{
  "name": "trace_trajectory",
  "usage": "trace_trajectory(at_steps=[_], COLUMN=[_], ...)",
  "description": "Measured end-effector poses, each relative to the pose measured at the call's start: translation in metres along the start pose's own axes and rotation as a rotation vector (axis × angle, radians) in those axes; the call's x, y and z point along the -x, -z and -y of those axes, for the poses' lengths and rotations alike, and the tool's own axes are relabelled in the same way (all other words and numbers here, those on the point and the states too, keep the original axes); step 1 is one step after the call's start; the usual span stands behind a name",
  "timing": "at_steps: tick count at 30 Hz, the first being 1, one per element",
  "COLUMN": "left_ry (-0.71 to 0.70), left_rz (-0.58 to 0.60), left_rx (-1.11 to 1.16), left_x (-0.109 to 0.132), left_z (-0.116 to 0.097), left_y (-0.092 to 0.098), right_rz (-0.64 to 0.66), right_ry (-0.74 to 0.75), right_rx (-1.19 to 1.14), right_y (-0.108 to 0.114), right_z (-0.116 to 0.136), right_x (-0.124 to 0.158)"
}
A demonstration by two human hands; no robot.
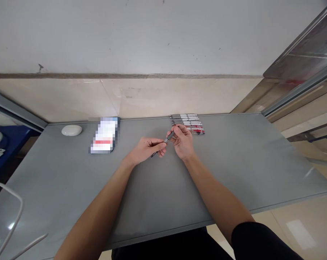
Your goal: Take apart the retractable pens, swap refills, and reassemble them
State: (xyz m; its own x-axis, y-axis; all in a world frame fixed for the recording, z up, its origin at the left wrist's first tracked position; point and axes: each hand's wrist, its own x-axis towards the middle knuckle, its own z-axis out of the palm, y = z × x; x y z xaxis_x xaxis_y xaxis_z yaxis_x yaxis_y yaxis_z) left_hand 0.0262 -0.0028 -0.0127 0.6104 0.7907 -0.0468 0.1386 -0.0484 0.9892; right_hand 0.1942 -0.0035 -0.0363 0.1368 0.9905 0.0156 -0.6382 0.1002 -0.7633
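Between my two hands, above the middle of the grey table (158,191), is a slim pen (169,136) with a dark grip, held at a slant. My left hand (149,148) pinches its lower-left part between thumb and fingers, and a dark end sticks out below. With closed fingers, my right hand (183,141) holds the pen's upper-right grip end. Right behind that hand lies a row of pens (187,119), several white with dark grips and some red and clear. My right hand hides part of this row.
A phone (105,135) with a lit, blurred screen lies left of my hands. Farther left is a white rounded case (71,130). A white cable (18,213) loops at the lower left. A tiled wall (152,95) borders the table's back edge.
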Motion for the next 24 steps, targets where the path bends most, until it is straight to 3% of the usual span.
trace_trajectory(at_steps=[4,7,10,16,24], left_ry=[-0.107,-0.119,-0.080,0.030,0.100], left_rz=[-0.173,-0.213,-0.192,-0.036,0.002], left_rx=[-0.224,-0.273,-0.183,0.074,0.239], left_x=[-0.003,-0.005,-0.005,-0.001,0.001], left_z=[0.008,0.013,0.013,0.002,0.002], left_y=[-0.002,-0.003,-0.002,0.001,0.000], right_rz=[-0.099,-0.144,-0.133,-0.011,0.074], right_ry=[0.030,0.041,0.029,0.000,-0.006], right_rx=[0.014,0.029,0.046,0.035,-0.013], right_y=[-0.003,-0.004,-0.004,-0.003,-0.001], right_z=[-0.003,-0.003,-0.001,0.005,0.001], right_x=[-0.002,-0.002,-0.001,0.003,0.003])
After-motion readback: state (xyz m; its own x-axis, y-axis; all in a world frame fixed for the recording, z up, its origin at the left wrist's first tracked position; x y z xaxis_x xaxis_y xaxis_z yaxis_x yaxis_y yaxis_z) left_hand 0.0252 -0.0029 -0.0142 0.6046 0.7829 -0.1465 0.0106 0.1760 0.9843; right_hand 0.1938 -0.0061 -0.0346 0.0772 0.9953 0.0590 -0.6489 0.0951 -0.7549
